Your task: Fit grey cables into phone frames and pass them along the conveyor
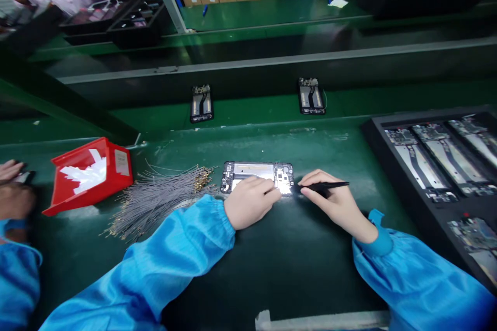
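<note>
An opened phone [254,169] lies sideways on the green bench, its circuit boards and silver inner plate showing. My left hand [252,200] is bent over its near edge, fingers closed on it; the fingertips are partly hidden. At the phone's right end, my right hand [330,196] pinches black tweezers [334,185]. The tips of the tweezers are near the phone's board, too small to make out. Beside my left forearm is a heap of thin grey cables [159,199] with gold-coloured ends.
A red bin [87,176] with white pieces stands left of the cables. Another person's hand [15,196] is at the far left. Two opened phones [202,103] [311,96] lie on the back strip. A black tray [417,207] holding several opened phones is at right.
</note>
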